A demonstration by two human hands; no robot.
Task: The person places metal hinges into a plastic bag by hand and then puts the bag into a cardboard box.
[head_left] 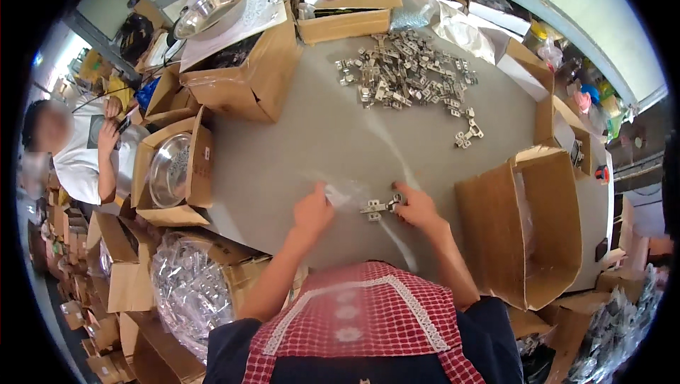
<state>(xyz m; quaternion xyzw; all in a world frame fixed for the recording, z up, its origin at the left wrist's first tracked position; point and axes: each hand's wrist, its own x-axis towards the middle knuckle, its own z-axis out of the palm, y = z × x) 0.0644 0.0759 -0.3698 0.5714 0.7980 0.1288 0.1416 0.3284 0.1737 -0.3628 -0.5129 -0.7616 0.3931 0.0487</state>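
Head view: near the worktop's [297,150] front edge, the left hand [312,210] pinches a clear plastic bag [345,191] while the right hand [416,207] pinches a metal hinge [375,207] beside it. A hinge pile [404,72] lies toward the far edge; an open cardboard box [528,228] stands at the right edge.

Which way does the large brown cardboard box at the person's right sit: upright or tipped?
Tipped on its side: the large brown cardboard box shows its open mouth sideways, interior walls visible.

A grey table [297,150] carries a heap of metal hinges [404,72] at twelve o'clock, cardboard boxes [244,72] around its edges, and a clear plastic bag [347,189] near six o'clock.
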